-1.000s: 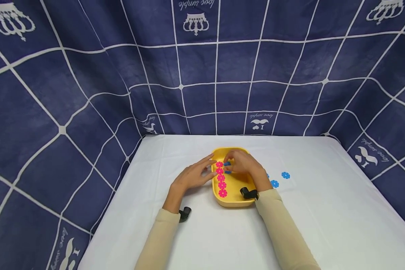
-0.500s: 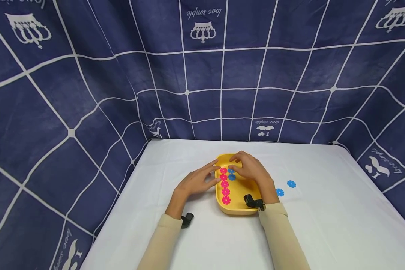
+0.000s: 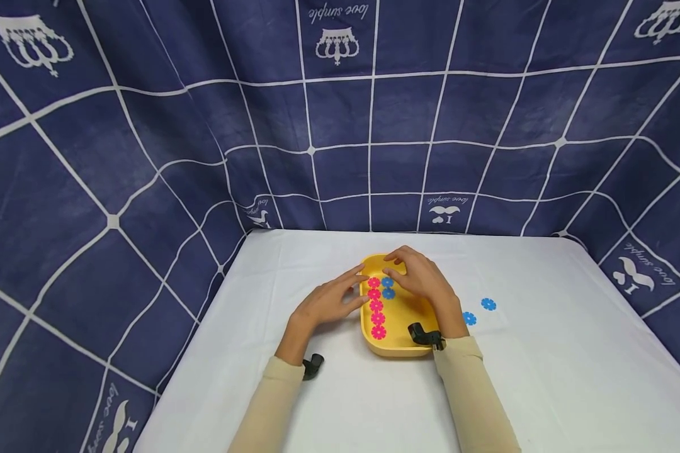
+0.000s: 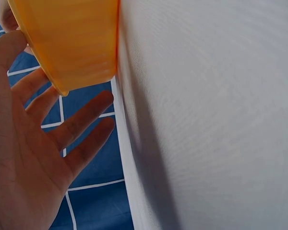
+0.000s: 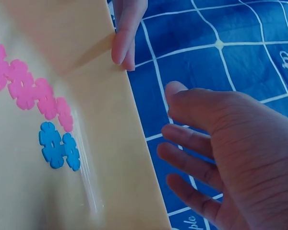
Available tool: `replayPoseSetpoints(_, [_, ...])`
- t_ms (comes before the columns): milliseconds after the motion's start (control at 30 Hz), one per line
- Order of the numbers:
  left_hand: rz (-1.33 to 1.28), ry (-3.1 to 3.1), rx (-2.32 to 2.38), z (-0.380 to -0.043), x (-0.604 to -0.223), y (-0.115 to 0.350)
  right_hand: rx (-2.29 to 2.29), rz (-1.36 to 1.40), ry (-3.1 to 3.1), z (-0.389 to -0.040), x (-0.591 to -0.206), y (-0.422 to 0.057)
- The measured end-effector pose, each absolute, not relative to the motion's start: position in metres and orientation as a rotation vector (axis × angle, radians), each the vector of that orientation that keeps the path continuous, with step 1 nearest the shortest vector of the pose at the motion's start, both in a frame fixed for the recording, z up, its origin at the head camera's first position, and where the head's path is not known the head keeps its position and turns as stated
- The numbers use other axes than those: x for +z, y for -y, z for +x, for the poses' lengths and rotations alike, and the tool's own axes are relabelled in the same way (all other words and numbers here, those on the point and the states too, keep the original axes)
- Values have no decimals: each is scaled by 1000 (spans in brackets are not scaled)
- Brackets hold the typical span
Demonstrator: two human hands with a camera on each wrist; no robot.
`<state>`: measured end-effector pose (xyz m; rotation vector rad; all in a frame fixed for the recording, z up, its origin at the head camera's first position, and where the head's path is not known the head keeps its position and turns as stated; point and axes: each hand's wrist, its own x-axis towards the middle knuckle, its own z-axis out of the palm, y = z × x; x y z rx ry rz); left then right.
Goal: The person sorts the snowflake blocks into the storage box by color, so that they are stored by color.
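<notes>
Shows, at the frame's lower centre, one yellow tray [image 3: 405,311], five pink snowflake discs [image 3: 376,306] and two blue snowflake discs [image 3: 388,294]. Adds two more blue discs [image 3: 488,304] farther right, one left hand [image 3: 330,301], one right hand [image 3: 422,277], two wrist cameras [image 3: 313,365].

Site: a curtained, studio-like booth; the kind of room beyond it cannot be told. Evidence: navy fabric [image 3: 481,113] with white grid lines hangs behind the bench [image 3: 204,390] and along its left and right sides. It bears upside-down "love simple" lettering [image 3: 338,12], crowns [image 3: 337,46] and moustaches [image 3: 444,211]. White cloth [image 3: 549,352] covers the bench; black wrist-worn cameras [image 3: 420,335] show above it.
</notes>
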<state>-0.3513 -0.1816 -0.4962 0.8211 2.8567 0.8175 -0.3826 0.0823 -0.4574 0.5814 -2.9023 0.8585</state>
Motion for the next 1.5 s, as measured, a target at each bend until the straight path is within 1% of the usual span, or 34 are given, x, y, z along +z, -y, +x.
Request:
replayPoseSetpoints(300, [821,-2842,808,-350,-497,179,872,565,2859,-378,-452,-87])
replayPoseSetpoints(800, [826,-2848,831,-350,-497,181,851,637,2743,-363,-423,-85])
replayPoseSetpoints(1033, [834,-2845,835,-352,-499,181,812,662,2713,-360,-417,-83])
replayPoseSetpoints(1233, [831,-2856,827,-352,-499,180,814,646,2718,-359,-416,-89])
replayPoseSetpoints(1500, [834,-2863,843,-354,-498,180,847,544,2741,-359,-415,-107])
